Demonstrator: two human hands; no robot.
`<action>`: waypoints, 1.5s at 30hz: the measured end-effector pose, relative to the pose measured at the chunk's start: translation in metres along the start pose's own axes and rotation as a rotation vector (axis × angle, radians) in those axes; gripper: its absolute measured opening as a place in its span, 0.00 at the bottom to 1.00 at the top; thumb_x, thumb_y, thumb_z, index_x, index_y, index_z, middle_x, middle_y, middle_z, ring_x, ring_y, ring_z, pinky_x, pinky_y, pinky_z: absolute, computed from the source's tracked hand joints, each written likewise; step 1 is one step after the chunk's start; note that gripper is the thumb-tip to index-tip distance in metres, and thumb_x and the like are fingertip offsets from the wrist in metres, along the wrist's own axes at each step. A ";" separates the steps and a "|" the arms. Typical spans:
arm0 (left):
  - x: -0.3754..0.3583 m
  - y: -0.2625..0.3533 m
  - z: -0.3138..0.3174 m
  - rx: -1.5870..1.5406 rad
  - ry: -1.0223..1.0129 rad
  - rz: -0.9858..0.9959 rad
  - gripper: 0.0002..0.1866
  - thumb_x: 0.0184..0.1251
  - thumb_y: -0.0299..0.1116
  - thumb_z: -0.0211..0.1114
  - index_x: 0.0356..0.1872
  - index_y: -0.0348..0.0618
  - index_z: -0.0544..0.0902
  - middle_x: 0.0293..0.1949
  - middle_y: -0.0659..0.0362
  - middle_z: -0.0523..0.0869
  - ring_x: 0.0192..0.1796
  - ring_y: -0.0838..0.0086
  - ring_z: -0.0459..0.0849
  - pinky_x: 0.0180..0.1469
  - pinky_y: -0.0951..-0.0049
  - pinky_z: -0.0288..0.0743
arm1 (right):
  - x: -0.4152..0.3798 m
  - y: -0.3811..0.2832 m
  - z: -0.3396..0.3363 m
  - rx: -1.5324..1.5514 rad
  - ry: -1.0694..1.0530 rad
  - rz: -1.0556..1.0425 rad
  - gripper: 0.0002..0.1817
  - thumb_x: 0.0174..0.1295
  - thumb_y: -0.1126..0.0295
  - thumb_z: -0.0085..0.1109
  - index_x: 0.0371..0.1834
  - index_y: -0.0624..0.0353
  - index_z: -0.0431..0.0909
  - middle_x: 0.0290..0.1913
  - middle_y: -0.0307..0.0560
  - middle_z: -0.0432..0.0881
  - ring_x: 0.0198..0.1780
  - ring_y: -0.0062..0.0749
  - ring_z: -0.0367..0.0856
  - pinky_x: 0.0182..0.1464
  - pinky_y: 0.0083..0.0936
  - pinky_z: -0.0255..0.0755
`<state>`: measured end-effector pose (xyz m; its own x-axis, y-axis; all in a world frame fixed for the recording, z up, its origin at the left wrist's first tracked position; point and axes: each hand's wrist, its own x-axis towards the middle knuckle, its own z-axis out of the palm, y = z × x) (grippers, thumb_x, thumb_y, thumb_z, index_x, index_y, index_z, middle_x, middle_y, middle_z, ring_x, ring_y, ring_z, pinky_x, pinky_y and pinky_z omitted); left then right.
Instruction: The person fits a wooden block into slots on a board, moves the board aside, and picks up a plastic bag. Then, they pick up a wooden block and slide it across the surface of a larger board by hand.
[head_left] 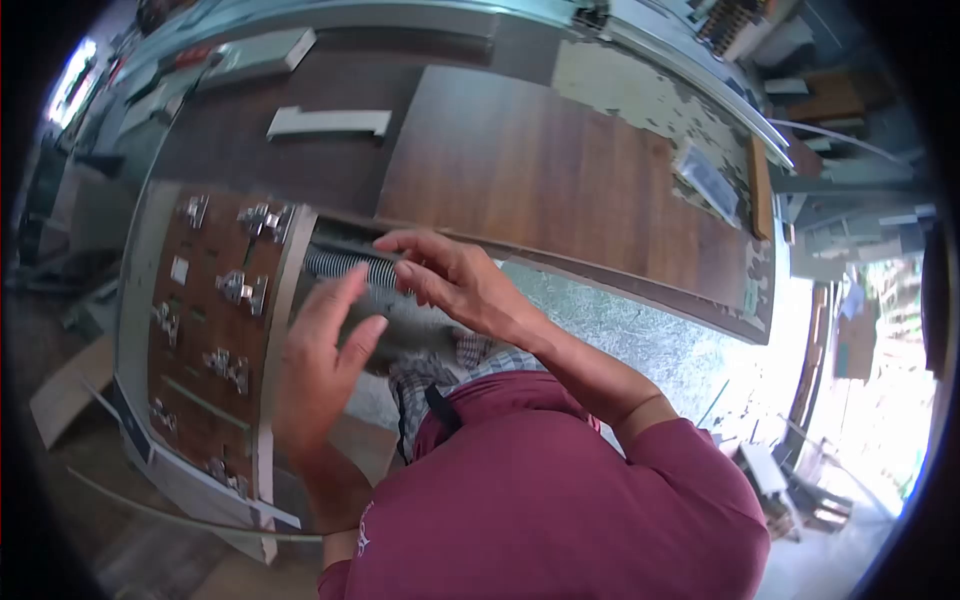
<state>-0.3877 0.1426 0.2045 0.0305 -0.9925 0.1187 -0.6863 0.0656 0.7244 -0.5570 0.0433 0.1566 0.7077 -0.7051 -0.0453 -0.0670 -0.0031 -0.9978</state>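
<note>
My left hand (322,352), partly smeared by motion, is raised beside the brown board on the left. Its thumb and fingers are apart, and nothing shows between them. Close by to the right, my right hand (458,283) is held with curved fingers, thumb and forefinger apart, and I see nothing in it. Behind both hands a ridged grey hose (345,267) shows in a gap at the table's edge. The brown board (200,290) carries several metal hinges (240,290). Ahead of my right hand lies a large wood-grain panel (540,160).
On the dark tabletop (330,80) lies a pale notched strip (330,122). A clear plastic packet (708,183) and a wooden stick (760,190) lie at the right. A long pale box-like piece (255,58) sits at the back left. Offcuts (775,480) are on the floor.
</note>
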 end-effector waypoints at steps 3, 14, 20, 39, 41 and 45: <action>0.017 0.017 0.022 0.029 -0.116 0.147 0.24 0.63 0.34 0.64 0.59 0.39 0.73 0.49 0.47 0.79 0.51 0.55 0.79 0.53 0.63 0.72 | -0.030 -0.009 -0.018 -0.031 0.117 -0.036 0.20 0.69 0.59 0.52 0.59 0.55 0.71 0.35 0.41 0.78 0.36 0.22 0.74 0.39 0.23 0.71; 0.014 0.018 0.111 0.068 -0.729 0.338 0.23 0.62 0.38 0.64 0.54 0.37 0.71 0.50 0.47 0.77 0.54 0.51 0.76 0.52 0.58 0.71 | -0.148 0.038 0.012 -0.766 0.434 0.241 0.21 0.66 0.63 0.50 0.61 0.53 0.66 0.44 0.58 0.79 0.44 0.55 0.81 0.45 0.43 0.75; -0.033 0.017 0.168 0.102 -1.024 0.381 0.26 0.62 0.42 0.63 0.56 0.36 0.71 0.51 0.44 0.76 0.57 0.51 0.74 0.56 0.58 0.70 | -0.222 0.073 0.030 -0.824 0.416 0.387 0.23 0.64 0.64 0.50 0.62 0.55 0.66 0.43 0.60 0.78 0.44 0.54 0.81 0.45 0.44 0.75; -0.047 0.100 0.348 0.094 -1.115 0.599 0.22 0.62 0.45 0.61 0.51 0.40 0.74 0.50 0.46 0.78 0.52 0.52 0.78 0.52 0.59 0.73 | -0.377 0.164 -0.085 -0.628 0.473 0.664 0.27 0.59 0.63 0.59 0.63 0.55 0.67 0.45 0.57 0.81 0.47 0.49 0.80 0.48 0.41 0.73; -0.047 0.095 0.354 0.231 -1.115 0.520 0.20 0.63 0.45 0.61 0.47 0.40 0.74 0.48 0.46 0.78 0.52 0.54 0.79 0.49 0.58 0.74 | -0.379 0.185 -0.115 -0.703 0.337 0.655 0.27 0.60 0.62 0.60 0.62 0.56 0.68 0.39 0.54 0.83 0.43 0.50 0.81 0.45 0.41 0.74; -0.042 0.072 0.336 0.157 -0.817 0.239 0.18 0.61 0.42 0.62 0.46 0.39 0.74 0.44 0.47 0.79 0.51 0.52 0.78 0.48 0.56 0.74 | -0.334 0.160 -0.154 -0.737 0.136 0.605 0.24 0.62 0.63 0.59 0.62 0.56 0.70 0.38 0.54 0.83 0.40 0.46 0.82 0.43 0.38 0.73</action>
<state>-0.6827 0.1540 0.0230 -0.6181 -0.7212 -0.3127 -0.7017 0.3269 0.6331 -0.9125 0.1695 0.0192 0.3234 -0.8098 -0.4896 -0.8518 -0.0239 -0.5233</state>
